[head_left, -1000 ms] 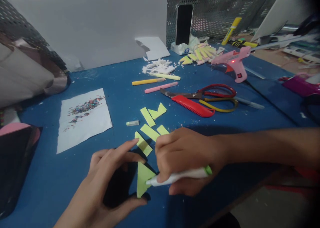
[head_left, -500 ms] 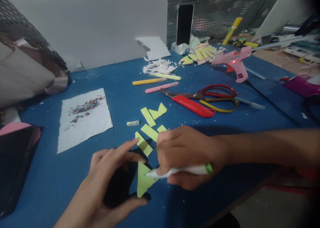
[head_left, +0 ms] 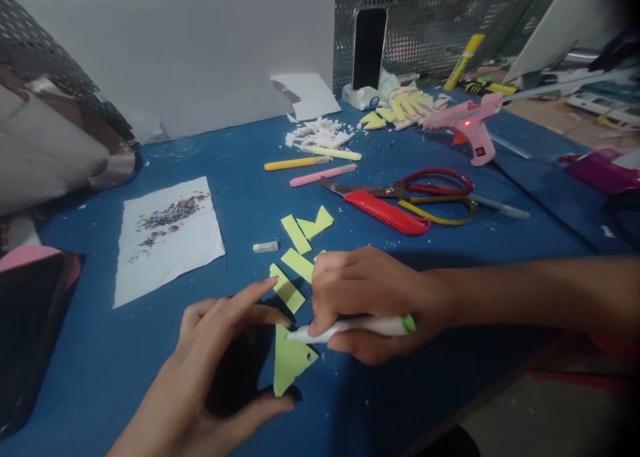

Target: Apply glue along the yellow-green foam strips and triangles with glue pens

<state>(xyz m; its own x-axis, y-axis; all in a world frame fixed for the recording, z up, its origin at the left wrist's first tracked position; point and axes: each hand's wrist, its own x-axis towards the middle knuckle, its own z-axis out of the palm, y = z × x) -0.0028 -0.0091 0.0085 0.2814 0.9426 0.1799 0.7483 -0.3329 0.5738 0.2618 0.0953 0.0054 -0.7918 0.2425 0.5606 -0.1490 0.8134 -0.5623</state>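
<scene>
Little yellow-green triangle (head_left: 293,367) sits at lower centre of the frame, its ends pinched between thumb and finger of the left hand (head_left: 200,370). The right hand (head_left: 367,293) has its fingers wrapped round a white marker (head_left: 380,325), green tip right on the triangle. Matching strips (head_left: 299,263) lie just above, then scissors (head_left: 387,191) right of centre, and a pink glue gun (head_left: 479,131) upper right.
</scene>
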